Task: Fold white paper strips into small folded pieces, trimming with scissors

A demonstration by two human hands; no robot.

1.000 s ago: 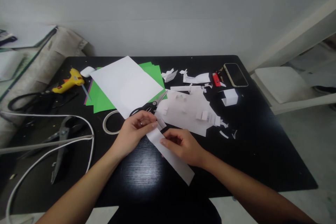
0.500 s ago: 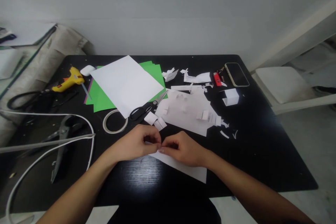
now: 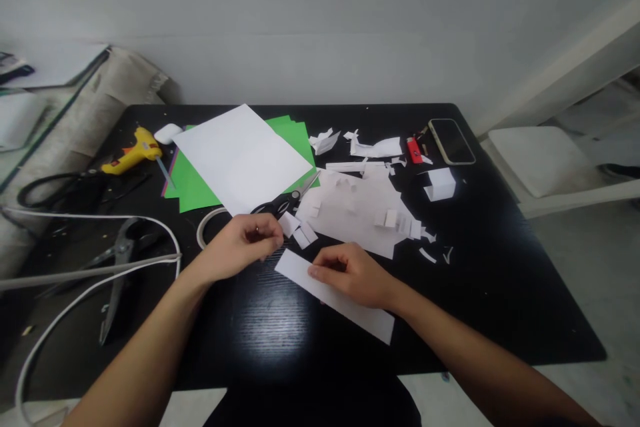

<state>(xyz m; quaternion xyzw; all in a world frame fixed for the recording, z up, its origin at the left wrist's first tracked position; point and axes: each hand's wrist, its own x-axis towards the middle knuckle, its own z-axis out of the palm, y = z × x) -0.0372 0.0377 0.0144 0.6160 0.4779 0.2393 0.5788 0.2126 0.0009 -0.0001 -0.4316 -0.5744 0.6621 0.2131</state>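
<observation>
My right hand [image 3: 353, 273] pinches a long white paper strip [image 3: 367, 323] between thumb and fingers. The strip slants over the black table toward the front right. My left hand [image 3: 247, 245] is off the strip, to its upper left. Its fingers are curled toward the thumb, and I see nothing between them. Just beyond that hand lie black-handled scissors [image 3: 295, 197], with the handles partly hidden by it. Small white paper pieces [image 3: 304, 235] lie beside its fingertips. A roll of tape [image 3: 203, 230] is partly covered by the same hand.
White paper [image 3: 240, 153] lies on green sheets [image 3: 200, 190]. Scraps cover another white sheet [image 3: 345, 213]. A yellow glue gun [image 3: 133, 153], pliers [image 3: 120, 260] and a white cable [image 3: 173, 233] are at left. A red lighter [image 3: 414, 150], phone [image 3: 451, 141] and folded paper box [image 3: 441, 184] are at right.
My left hand has let go of the paper strip and moved up and left, toward the scissors and tape roll. My right hand still holds the strip, now more exposed.
</observation>
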